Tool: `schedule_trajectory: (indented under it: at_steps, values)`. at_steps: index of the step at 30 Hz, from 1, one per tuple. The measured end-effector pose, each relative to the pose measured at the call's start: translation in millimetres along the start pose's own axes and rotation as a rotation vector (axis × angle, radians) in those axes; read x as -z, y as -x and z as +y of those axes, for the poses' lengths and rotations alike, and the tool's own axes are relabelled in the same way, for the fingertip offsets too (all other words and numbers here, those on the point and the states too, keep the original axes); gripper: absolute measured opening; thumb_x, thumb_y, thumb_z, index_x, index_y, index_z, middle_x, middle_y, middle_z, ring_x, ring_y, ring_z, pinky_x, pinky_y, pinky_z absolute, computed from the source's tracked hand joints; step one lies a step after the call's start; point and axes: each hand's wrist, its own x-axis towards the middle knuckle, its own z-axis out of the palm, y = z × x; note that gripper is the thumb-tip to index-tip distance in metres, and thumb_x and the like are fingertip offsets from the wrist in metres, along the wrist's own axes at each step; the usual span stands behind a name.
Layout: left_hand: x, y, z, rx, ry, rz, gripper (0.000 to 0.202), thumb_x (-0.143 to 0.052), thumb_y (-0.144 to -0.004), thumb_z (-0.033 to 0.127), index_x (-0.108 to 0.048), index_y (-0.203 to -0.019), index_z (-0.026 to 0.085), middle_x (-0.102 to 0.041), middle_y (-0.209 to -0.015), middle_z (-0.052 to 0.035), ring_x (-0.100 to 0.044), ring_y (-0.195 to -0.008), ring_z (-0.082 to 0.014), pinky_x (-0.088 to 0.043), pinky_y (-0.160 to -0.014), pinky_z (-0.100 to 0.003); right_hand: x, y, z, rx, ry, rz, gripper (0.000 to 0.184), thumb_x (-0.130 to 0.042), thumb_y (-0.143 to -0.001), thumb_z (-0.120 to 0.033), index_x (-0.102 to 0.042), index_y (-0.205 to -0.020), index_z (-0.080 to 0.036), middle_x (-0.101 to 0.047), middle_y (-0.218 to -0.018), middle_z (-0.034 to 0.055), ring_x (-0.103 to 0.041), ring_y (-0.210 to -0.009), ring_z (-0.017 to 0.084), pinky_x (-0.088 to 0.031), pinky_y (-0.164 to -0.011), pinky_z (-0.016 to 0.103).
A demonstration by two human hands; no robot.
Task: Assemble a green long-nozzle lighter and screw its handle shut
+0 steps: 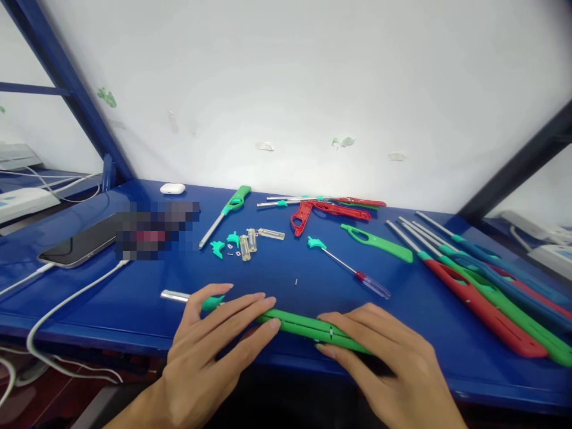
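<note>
A green long-necked gas lighter [299,323] lies across the front edge of the blue table, its metal tube pointing left. My left hand [214,345] grips it near the teal trigger, fingers over the top and thumb along the near side. Around its right end, my right hand [384,351] is closed, covering the tip of the handle. Beyond them lie a screwdriver [373,285] with a clear purple handle, a teal trigger piece [316,242] at its tip, a small metal pin [295,282] and a green half shell [379,243].
Several long lighters [482,304] are lined up at the right. Red shells [330,210] with metal tubes lie at the back. Clear fuel tanks [245,247] and teal triggers [217,249] sit left of centre, near an assembled green lighter [232,205]. A phone [84,238] with cables lies left.
</note>
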Motion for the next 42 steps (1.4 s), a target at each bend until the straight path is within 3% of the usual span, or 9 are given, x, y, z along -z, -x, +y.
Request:
schedule_trajectory:
  at_steps: [3, 9, 17, 19, 21, 24, 32, 42]
  values:
    - [0.5, -3, 1, -0.049, -0.021, 0.021, 0.038, -0.056, -0.099, -0.001, -0.073, -0.12, 0.026, -0.08, -0.123, -0.0017, -0.078, -0.11, -0.0183, -0.047, -0.118, -0.042, 0, -1, 0, -0.007, -0.008, -0.009, 0.015, -0.072, -0.102, -0.034, -0.076, -0.115, -0.028, -0.078, -0.094, -0.0037, -0.073, -0.08, 0.015, -0.063, -0.078, 0.027]
    - [-3.4, -6, 3, -0.023, -0.017, 0.049, 0.035, -0.059, -0.099, -0.001, -0.073, -0.118, 0.024, -0.082, -0.117, -0.0013, -0.079, -0.107, -0.0197, -0.052, -0.112, -0.042, -1, 0, 1, 0.005, 0.015, -0.013, 0.016, -0.071, -0.102, -0.034, -0.075, -0.116, -0.028, -0.079, -0.096, -0.0039, -0.075, -0.083, 0.014, -0.063, -0.079, 0.027]
    - [-10.4, -6, 6, 0.061, 0.149, 0.077, 0.025, -0.062, -0.098, -0.005, -0.071, -0.109, 0.015, -0.079, -0.114, -0.0033, -0.072, -0.11, -0.0141, -0.044, -0.116, -0.039, -1, 2, 2, 0.023, 0.012, 0.0, 0.016, -0.07, -0.103, -0.032, -0.074, -0.119, -0.029, -0.078, -0.096, -0.0049, -0.072, -0.082, 0.013, -0.061, -0.082, 0.026]
    - [-10.7, -7, 8, 0.105, 0.169, 0.058, 0.025, -0.064, -0.101, -0.001, -0.068, -0.119, 0.015, -0.077, -0.112, -0.0015, -0.069, -0.108, -0.0113, -0.042, -0.117, -0.035, -1, 2, 2, 0.035, 0.012, 0.002, 0.017, -0.071, -0.103, -0.031, -0.074, -0.12, -0.029, -0.077, -0.097, -0.005, -0.072, -0.083, 0.013, -0.06, -0.083, 0.026]
    - [-10.9, -8, 9, 0.114, 0.152, 0.031, 0.038, -0.063, -0.101, -0.002, -0.062, -0.136, 0.012, -0.073, -0.112, -0.0019, -0.065, -0.107, -0.0107, -0.042, -0.117, -0.034, -2, 2, 3, 0.044, 0.011, 0.009, 0.018, -0.071, -0.103, -0.029, -0.073, -0.121, -0.029, -0.077, -0.098, -0.0048, -0.071, -0.083, 0.013, -0.059, -0.083, 0.026]
    - [-11.1, -7, 9, 0.084, 0.158, 0.012, 0.055, -0.06, -0.097, -0.011, -0.056, -0.147, 0.01, -0.068, -0.112, -0.0046, -0.061, -0.107, -0.013, -0.045, -0.114, -0.04, -2, 1, 3, 0.063, -0.002, 0.009, 0.022, -0.072, -0.102, -0.025, -0.072, -0.123, -0.028, -0.077, -0.099, -0.0037, -0.069, -0.084, 0.013, -0.058, -0.081, 0.026]
    - [-11.0, -6, 8, 0.055, 0.214, -0.001, 0.044, -0.056, -0.094, -0.017, -0.067, -0.127, 0.01, -0.063, -0.109, -0.0063, -0.059, -0.104, -0.0151, -0.047, -0.107, -0.047, -1, 2, 4, 0.103, -0.011, 0.002, 0.025, -0.071, -0.102, -0.021, -0.07, -0.127, -0.025, -0.076, -0.099, -0.0024, -0.067, -0.084, 0.012, -0.056, -0.078, 0.026]
    - [-12.9, -9, 13, 0.064, 0.223, 0.063, 0.041, -0.06, -0.092, -0.017, -0.069, -0.122, 0.01, -0.069, -0.106, -0.0062, -0.062, -0.102, -0.0149, -0.049, -0.096, -0.042, -2, 5, 5, 0.135, 0.051, 0.015, 0.028, -0.07, -0.102, -0.016, -0.069, -0.129, -0.025, -0.076, -0.099, -0.0013, -0.064, -0.082, 0.014, -0.051, -0.075, 0.032]
